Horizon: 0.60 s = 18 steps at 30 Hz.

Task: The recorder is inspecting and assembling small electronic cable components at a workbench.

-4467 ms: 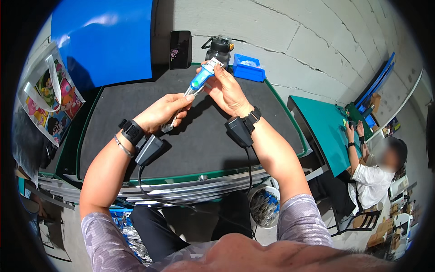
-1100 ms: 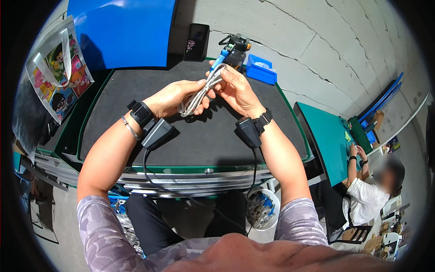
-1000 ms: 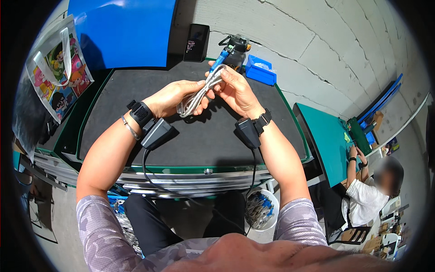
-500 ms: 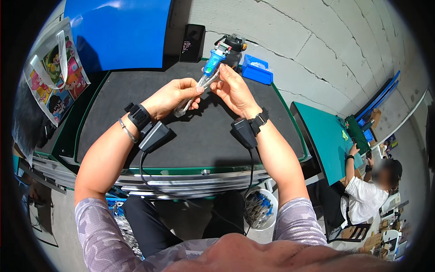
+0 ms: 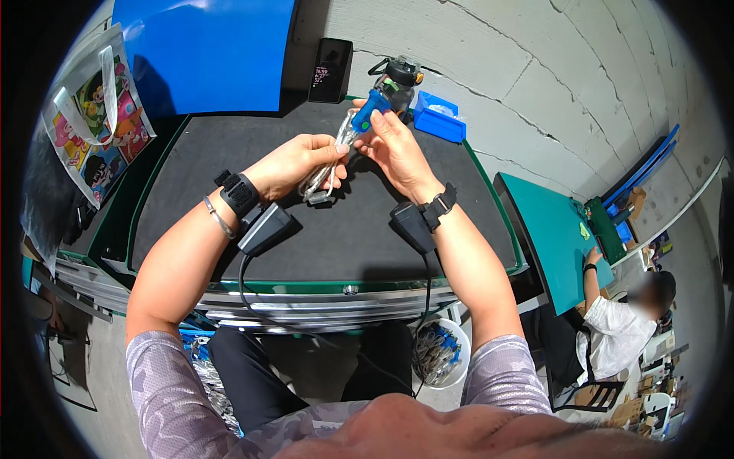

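Above the dark mat of the workbench (image 5: 229,229) I hold a coiled cable with a clear, silvery sheath and a blue plug (image 5: 371,109) on its end. My left hand (image 5: 306,159) pinches the cable coil between thumb and fingers, and part of the coil hangs below those fingers. My right hand (image 5: 395,149) grips the blue plug's lower part, its thumb lying on the side. The plug points up and away to the right, with a small green spot near its lower end. Fingers hide some of the cable.
Behind my hands stand a dark bottle (image 5: 400,83), a blue bin (image 5: 439,116) and a phone (image 5: 330,70). Left is a printed bag (image 5: 99,130). A white bucket (image 5: 459,367) of similar cables sits below. A person (image 5: 619,329) works at the green table (image 5: 550,245) on the right.
The blue plug has turned in my right hand, so its metal end and pale insert no longer show as before. The cable coil's lower end has shifted slightly. Both hands keep their hold.
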{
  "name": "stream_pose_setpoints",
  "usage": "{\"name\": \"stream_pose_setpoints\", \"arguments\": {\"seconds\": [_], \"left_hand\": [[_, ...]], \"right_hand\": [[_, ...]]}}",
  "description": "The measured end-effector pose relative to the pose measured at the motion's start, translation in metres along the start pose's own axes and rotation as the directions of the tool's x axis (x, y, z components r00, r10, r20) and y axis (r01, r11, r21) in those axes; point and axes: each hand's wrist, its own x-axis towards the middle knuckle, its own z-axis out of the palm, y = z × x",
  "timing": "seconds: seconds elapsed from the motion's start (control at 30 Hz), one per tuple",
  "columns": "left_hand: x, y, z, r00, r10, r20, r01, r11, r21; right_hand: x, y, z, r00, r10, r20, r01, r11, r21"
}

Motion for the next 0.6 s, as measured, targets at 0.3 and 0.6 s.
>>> {"name": "stream_pose_setpoints", "arguments": {"seconds": [0.3,0.6], "left_hand": [[-0.0010,0.0020,0.0020,0.999,0.017,-0.038,-0.015,0.999,0.047],[-0.0036,0.0063,0.0056,0.998,0.066,0.008,-0.066,0.994,0.092]], "right_hand": [[0.0002,0.0042,-0.0033,0.997,0.047,-0.056,-0.051,0.996,-0.072],[-0.0002,-0.0020,-0.0016,0.998,-0.060,-0.021,0.057,0.990,-0.129]]}}
